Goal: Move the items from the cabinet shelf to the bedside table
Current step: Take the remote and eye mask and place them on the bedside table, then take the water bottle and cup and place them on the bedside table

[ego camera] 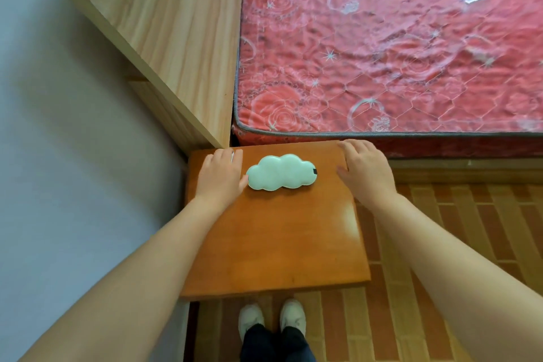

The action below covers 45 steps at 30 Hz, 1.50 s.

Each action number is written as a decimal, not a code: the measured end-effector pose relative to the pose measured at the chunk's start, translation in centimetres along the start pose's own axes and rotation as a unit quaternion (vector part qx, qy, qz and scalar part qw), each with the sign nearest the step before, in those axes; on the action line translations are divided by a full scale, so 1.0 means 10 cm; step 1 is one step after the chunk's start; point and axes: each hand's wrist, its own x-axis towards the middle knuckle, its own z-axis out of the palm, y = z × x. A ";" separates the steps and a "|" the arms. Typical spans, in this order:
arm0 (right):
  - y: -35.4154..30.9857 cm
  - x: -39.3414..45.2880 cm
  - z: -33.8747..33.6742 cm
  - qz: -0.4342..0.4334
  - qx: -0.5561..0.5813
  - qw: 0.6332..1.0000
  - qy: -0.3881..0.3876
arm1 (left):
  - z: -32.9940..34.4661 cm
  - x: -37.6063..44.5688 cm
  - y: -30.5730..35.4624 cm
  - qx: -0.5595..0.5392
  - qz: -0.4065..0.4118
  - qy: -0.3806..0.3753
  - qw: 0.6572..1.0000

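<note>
A pale mint, cloud-shaped padded item (281, 172) with a small black tab at its right end lies flat on the far half of the orange wooden bedside table (276, 244). My left hand (221, 175) rests palm down on the table just left of the cloud item, its thumb touching the item's left edge. My right hand (365, 169) lies palm down, fingers spread, at the table's far right corner, apart from the item. Neither hand holds anything. The cabinet shelf is out of view.
A red quilted mattress (390, 44) borders the table's far side. A light wooden headboard (164, 38) stands at the left against a pale wall (58, 126). Brown brick-pattern floor (440, 229) lies to the right. My white shoes (271, 322) stand below the table's near edge.
</note>
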 end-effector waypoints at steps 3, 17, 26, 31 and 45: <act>0.13 -0.20 -0.57 -0.010 -0.035 0.999 0.025 | -0.54 -0.05 0.18 0.001 0.040 0.009 0.999; 0.64 -1.81 -1.96 0.158 -0.062 0.982 0.079 | -1.69 -0.40 1.52 -0.011 0.297 0.052 0.953; 0.82 -3.54 -2.06 0.389 -0.040 0.911 0.132 | -1.75 -1.09 2.82 -0.031 0.524 0.059 0.849; 0.71 -4.58 -2.07 0.479 -0.048 0.865 0.140 | -1.75 -1.77 3.40 -0.032 0.611 0.058 0.789; 0.02 -6.88 -1.98 0.622 -0.047 0.764 0.165 | -1.85 -3.85 4.28 -0.077 0.697 0.050 0.711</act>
